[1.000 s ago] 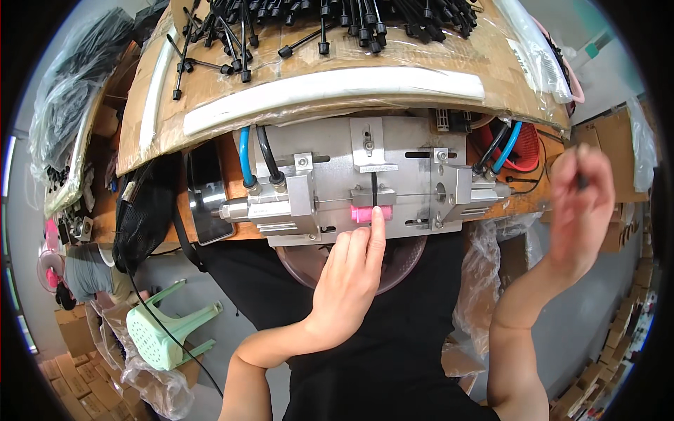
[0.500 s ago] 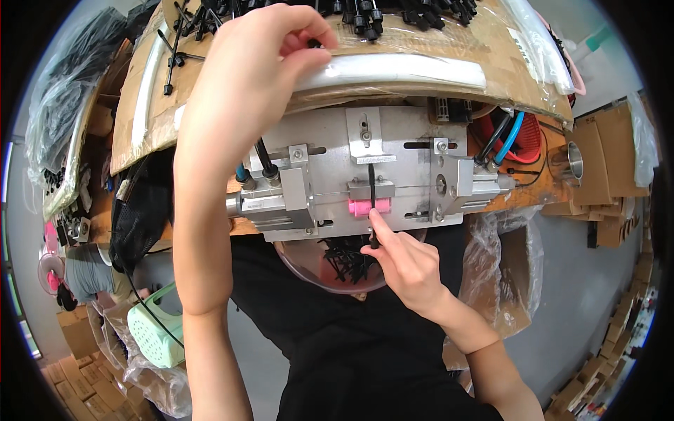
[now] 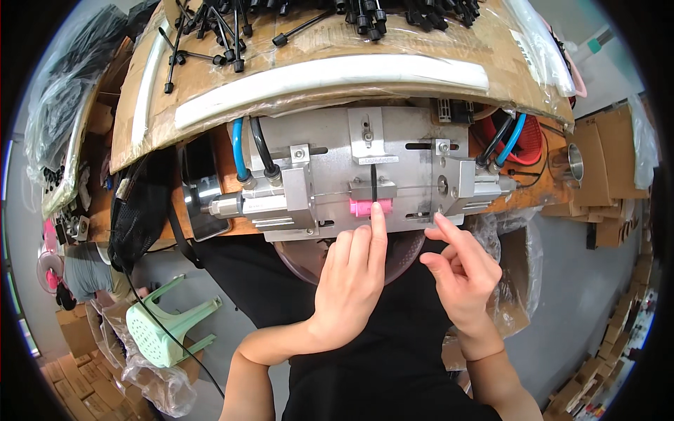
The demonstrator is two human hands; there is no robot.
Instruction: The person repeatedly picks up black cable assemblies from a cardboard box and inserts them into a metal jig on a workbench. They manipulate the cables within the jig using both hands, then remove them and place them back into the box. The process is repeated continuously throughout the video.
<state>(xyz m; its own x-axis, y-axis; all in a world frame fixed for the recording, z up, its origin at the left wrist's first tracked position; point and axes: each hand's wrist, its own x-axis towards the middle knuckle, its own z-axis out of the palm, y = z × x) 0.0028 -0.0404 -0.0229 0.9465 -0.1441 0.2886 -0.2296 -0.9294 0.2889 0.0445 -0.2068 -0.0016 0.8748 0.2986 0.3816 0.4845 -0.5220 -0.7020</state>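
A black rod (image 3: 374,181) lies upright in the picture on the metal fixture (image 3: 337,140), its far end at the bracket (image 3: 374,160). It crosses a small steel block (image 3: 361,188) and a pink cylinder (image 3: 361,208). My left hand (image 3: 347,281) reaches in with fingers stretched, the index fingertip on the rod at the pink cylinder; the rod's near end is hidden beneath it. My right hand (image 3: 467,277) hovers at the fixture's near right corner. Its thumb and index finger are apart, with nothing visible between them.
Pneumatic cylinders (image 3: 270,203) with blue and black hoses flank the fixture. A cardboard-covered surface (image 3: 316,49) bearing several black capped rods (image 3: 365,17) stands behind. Under the near edge is a clear bowl (image 3: 404,256). A phone (image 3: 203,189) lies left; a red basket (image 3: 530,144) sits right.
My left hand has come down from the cardboard surface to the rod at the pink cylinder. My right hand has let go of the rod and moved right.
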